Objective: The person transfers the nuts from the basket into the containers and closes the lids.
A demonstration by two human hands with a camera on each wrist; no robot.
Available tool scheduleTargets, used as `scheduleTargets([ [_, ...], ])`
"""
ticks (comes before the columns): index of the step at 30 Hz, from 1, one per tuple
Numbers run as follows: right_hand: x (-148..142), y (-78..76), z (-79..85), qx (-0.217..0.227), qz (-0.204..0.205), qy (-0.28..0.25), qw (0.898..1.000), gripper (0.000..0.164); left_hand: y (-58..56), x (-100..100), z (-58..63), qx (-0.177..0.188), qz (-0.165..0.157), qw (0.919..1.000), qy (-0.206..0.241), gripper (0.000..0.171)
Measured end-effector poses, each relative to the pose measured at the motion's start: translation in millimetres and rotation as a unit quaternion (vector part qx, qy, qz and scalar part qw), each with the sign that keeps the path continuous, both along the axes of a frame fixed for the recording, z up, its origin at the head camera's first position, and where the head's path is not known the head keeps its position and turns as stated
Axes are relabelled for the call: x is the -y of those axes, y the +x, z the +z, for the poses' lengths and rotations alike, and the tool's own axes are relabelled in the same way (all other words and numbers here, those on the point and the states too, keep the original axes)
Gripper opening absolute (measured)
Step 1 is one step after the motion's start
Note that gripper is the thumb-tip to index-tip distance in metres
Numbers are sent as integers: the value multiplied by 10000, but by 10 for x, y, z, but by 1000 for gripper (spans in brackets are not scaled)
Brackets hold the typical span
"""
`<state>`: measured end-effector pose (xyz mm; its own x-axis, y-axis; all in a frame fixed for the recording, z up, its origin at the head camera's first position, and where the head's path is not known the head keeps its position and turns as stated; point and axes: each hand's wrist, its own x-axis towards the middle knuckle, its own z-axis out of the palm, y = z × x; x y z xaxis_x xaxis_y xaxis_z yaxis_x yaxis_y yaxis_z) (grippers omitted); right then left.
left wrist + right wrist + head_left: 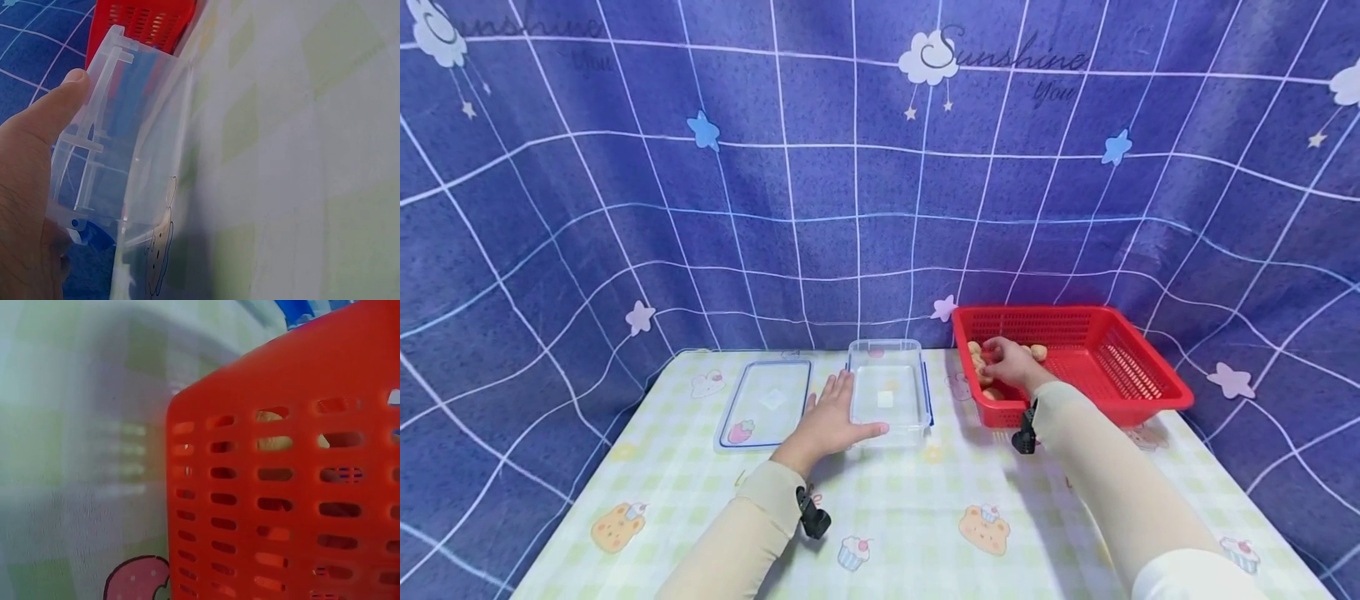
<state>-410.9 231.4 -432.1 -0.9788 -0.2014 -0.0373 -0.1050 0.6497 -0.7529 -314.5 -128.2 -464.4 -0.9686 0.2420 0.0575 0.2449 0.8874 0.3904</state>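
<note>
My left hand (831, 421) rests on the left side and near rim of a clear plastic food container (906, 379) with blue side clips. Its fingers are straight along the left edge, and in the left wrist view the thumb (59, 103) lies over the rim. Inside the red plastic basket (1150, 408), my right hand (1015, 365) has its fingers bent among several small round tan pieces (1039, 352). I cannot tell whether a piece is between those fingertips. In the right wrist view the basket wall (244, 487) hides this hand.
A clear flat lid (767, 408) with a blue seal lies left of the container. Both stand on a table with a pale checked cloth (917, 508). Behind hangs a blue curtain (820, 183) with white grid lines, close to the table's back edge.
</note>
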Motion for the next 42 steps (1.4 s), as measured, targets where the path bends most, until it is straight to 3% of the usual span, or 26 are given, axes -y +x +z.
scheduleTargets([
  [8, 40, -19, -72, -135, 301, 145, 9994, 56, 58, 19, -13, 46, 64, 10000, 27, 118],
  [12, 41, -17, -27, -108, 297, -3, 9995, 57, 76, 32, -30, 26, 86, 10000, 12, 118],
  [20, -64, -46, 68, -169, 217, 183, 9995, 56, 61, 15, -44, -28, 8, 10000, 81, 118],
  [25, -82, -51, 28, -205, 294, 291, 9989, 51, 44, 5, -38, -91, 9, 9999, 97, 117],
  [32, -67, -47, -73, -73, 404, 25, 9992, 48, 39, -8, -21, -37, 31, 9999, 106, 116],
  [42, -98, -104, -100, 8, 354, 539, 9979, 53, 20, -13, -22, -68, -7, 9999, 88, 118],
])
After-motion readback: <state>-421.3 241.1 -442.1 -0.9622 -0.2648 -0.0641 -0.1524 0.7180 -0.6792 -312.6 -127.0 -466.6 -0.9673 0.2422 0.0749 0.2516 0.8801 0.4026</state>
